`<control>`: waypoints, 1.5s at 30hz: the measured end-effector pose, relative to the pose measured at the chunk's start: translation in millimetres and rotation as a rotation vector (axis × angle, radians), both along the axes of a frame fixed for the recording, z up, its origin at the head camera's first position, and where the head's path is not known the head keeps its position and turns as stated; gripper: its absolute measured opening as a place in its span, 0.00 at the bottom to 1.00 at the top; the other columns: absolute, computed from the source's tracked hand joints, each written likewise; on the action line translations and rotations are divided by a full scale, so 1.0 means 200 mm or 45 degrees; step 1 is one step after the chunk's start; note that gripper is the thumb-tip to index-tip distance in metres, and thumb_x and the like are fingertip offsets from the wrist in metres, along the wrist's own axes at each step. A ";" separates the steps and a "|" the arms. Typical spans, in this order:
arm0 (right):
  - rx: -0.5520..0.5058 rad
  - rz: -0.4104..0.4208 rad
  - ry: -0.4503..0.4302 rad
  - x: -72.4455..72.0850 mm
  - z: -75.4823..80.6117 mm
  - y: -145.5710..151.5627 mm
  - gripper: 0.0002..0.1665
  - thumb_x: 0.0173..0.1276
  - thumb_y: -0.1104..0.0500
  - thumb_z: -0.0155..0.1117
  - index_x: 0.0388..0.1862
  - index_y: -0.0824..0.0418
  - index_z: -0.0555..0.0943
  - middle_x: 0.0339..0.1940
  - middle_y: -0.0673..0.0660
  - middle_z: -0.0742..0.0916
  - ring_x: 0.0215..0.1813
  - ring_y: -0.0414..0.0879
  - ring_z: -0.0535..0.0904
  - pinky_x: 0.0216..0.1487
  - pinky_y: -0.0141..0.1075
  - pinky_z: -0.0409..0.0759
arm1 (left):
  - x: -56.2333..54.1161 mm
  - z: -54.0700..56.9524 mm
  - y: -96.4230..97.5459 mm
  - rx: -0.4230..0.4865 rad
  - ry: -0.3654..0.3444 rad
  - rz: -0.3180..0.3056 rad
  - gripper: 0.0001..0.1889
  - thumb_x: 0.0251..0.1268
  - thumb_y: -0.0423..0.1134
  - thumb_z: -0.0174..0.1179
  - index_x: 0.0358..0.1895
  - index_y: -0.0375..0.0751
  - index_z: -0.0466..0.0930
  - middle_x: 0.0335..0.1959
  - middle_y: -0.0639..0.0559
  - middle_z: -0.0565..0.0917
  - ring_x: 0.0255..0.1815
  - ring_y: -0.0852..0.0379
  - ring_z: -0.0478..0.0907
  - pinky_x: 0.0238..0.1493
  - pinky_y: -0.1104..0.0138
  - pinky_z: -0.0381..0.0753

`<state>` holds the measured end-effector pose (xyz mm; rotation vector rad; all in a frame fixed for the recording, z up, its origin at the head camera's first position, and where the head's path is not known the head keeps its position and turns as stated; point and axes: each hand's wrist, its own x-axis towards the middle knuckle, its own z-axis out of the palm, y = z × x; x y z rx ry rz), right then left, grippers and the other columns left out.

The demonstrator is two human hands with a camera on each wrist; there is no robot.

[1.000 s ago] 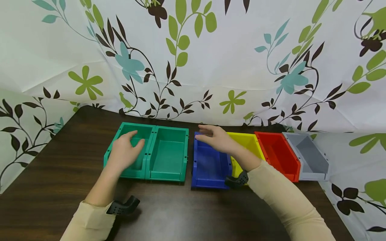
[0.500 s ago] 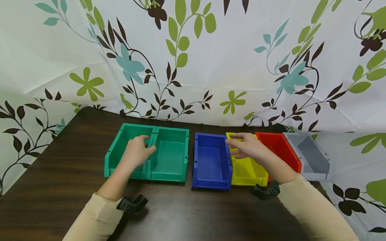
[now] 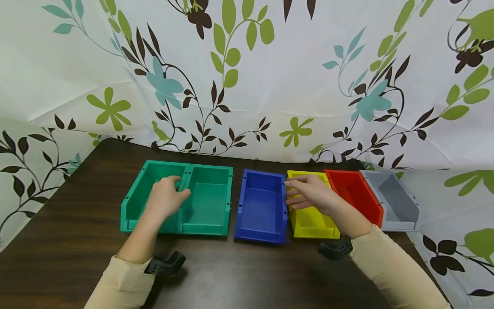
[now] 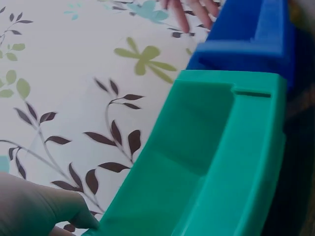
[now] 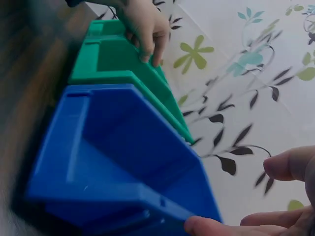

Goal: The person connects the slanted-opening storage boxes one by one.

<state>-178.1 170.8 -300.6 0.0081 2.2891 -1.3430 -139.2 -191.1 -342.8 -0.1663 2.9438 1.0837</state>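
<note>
In the head view, two green bins, the left one (image 3: 130, 201) and the right one (image 3: 204, 230), stand side by side. My left hand (image 3: 164, 197) reaches over them and pinches the adjoining walls between thumb and fingers. To their right is a blue bin (image 3: 260, 235), slightly turned, with a narrow gap before the green pair. My right hand (image 3: 312, 193) has its fingers extended against the blue bin's right wall. In the right wrist view a fingertip (image 5: 199, 225) touches that bin's edge, while the thumb (image 5: 283, 167) stays apart from it.
A yellow bin (image 3: 316, 232) lies partly under my right hand. Beyond it stand a red bin (image 3: 374, 214) and a grey bin (image 3: 401, 225). A dark wooden table (image 3: 231, 274) bears them all, with a leaf-patterned cloth (image 3: 254, 98) hanging behind.
Both green bins have shifted left together with my left hand. The blue bin has moved left and turned a little, away from the yellow bin. My right hand came back from over the blue bin.
</note>
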 end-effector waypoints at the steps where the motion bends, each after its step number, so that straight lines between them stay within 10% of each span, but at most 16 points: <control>1: 0.001 0.009 0.004 0.00 -0.01 -0.02 0.38 0.69 0.46 0.57 0.69 0.68 0.63 0.59 0.71 0.79 0.49 0.58 0.84 0.43 0.43 0.84 | 0.01 0.00 -0.01 0.002 -0.009 0.006 0.29 0.61 0.38 0.54 0.64 0.23 0.66 0.13 0.46 0.73 0.13 0.55 0.66 0.16 0.66 0.65; 10: 0.246 0.047 0.152 -0.05 -0.15 -0.17 0.43 0.62 0.59 0.66 0.71 0.70 0.59 0.52 0.69 0.82 0.36 0.50 0.86 0.37 0.43 0.85 | 0.03 0.00 -0.07 0.014 -0.049 -0.015 0.28 0.64 0.41 0.54 0.63 0.24 0.67 0.52 0.28 0.78 0.43 0.41 0.79 0.27 0.63 0.75; 22: 0.254 -0.037 0.238 -0.10 -0.19 -0.19 0.38 0.60 0.65 0.59 0.70 0.70 0.63 0.39 0.64 0.87 0.20 0.43 0.75 0.22 0.33 0.78 | 0.02 -0.01 -0.08 0.032 -0.031 -0.034 0.27 0.66 0.41 0.55 0.63 0.25 0.68 0.54 0.27 0.77 0.54 0.36 0.76 0.42 0.51 0.80; 30: 0.065 -0.029 0.202 -0.11 -0.12 -0.14 0.37 0.64 0.66 0.56 0.71 0.71 0.58 0.52 0.71 0.82 0.42 0.54 0.86 0.36 0.42 0.85 | 0.02 -0.02 -0.06 0.049 -0.019 -0.028 0.27 0.67 0.42 0.54 0.63 0.26 0.68 0.57 0.28 0.76 0.54 0.35 0.76 0.44 0.50 0.80; 45: 0.033 -0.017 0.219 -0.13 -0.07 -0.15 0.35 0.64 0.66 0.57 0.70 0.71 0.61 0.54 0.70 0.82 0.38 0.53 0.87 0.36 0.43 0.84 | 0.01 -0.03 -0.05 0.067 0.017 -0.033 0.27 0.67 0.42 0.55 0.63 0.26 0.68 0.58 0.30 0.76 0.49 0.38 0.79 0.42 0.52 0.81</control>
